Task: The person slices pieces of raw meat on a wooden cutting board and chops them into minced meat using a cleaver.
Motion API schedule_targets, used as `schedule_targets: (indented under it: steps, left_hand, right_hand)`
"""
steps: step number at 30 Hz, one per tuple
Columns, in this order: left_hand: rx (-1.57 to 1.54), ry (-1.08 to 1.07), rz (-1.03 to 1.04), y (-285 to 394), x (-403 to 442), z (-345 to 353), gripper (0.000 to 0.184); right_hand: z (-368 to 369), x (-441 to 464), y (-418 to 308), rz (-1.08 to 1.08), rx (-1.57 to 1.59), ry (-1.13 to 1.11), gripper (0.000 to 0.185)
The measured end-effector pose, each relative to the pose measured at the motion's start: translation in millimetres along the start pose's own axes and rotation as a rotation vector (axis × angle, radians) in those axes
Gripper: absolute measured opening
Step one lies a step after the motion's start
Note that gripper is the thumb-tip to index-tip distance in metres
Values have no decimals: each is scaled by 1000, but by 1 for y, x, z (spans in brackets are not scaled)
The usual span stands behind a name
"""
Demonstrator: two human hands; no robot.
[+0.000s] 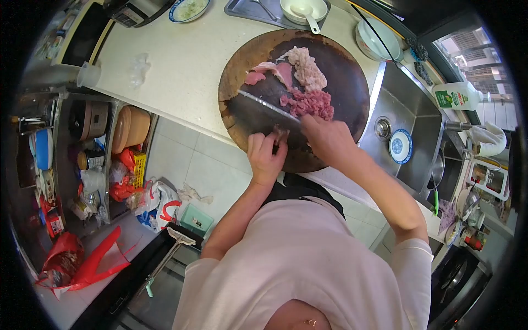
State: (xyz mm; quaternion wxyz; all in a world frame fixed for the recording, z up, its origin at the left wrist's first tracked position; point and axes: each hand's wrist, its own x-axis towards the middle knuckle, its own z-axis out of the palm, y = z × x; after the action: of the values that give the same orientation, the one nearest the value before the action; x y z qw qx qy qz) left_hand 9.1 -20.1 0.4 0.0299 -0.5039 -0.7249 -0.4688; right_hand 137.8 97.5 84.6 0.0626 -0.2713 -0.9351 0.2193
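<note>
My right hand [328, 140] is wrapped round the handle of a cleaver [269, 106], whose blade reaches left across a round wooden chopping board [234, 69]. Close to the blade, at the near edge of the board, the fingers of my left hand [266, 157] are closed on a small piece of meat [280, 133]. Beyond the cleaver lie a heap of chopped red meat [311, 103], a pale minced heap [307, 69] and some pink meat slices [281, 73]. My right hand partly covers the handle.
A steel sink [410, 93] holding a blue-patterned bowl [401, 146] is to the right. Behind the board are a grey tray [242, 8] and a white bowl [297, 17] with a spoon. A clear plastic bag [139, 70] lies on the left counter.
</note>
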Motion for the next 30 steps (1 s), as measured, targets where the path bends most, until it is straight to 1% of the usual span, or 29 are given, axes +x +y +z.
schedule_targets:
  steps: [1, 4, 8, 11, 13, 17, 20, 23, 24, 26, 30]
  left_hand:
    - [18, -8, 13, -2, -1, 0, 18]
    - [37, -21, 50, -5, -2, 3, 21]
    - [-3, -29, 59, 0, 5, 0, 23]
    - [1, -60, 29, 0, 7, 0, 22]
    - [25, -83, 19, -1, 5, 0, 21]
    - [35, -20, 55, -4, 4, 6, 19]
    - [22, 8, 82, -7, 2, 8, 20]
    - [32, -5, 85, -6, 3, 5, 19]
    - [29, -5, 80, -4, 3, 4, 19]
    - [26, 12, 71, -2, 5, 5, 18]
    - [31, 17, 64, -2, 4, 6, 17]
  right_hand:
    - [-2, -9, -5, 2, 19, -34, 12]
    - [-16, -33, -22, -10, -68, -179, 18]
    - [-12, -53, -12, -23, -124, -138, 26]
    - [-22, -68, -6, 45, -100, -271, 26]
    - [-24, -61, -8, 24, -85, -241, 26]
    - [-11, -24, -17, -71, -5, -115, 23]
    - [18, 9, -17, -153, -16, -7, 32]
    - [15, 22, -5, -56, 21, -98, 15]
    - [11, 20, -1, -13, -2, -56, 14]
    - [-1, 9, -4, 17, -75, -47, 14]
    - [-20, -23, -21, 57, -20, -128, 14]
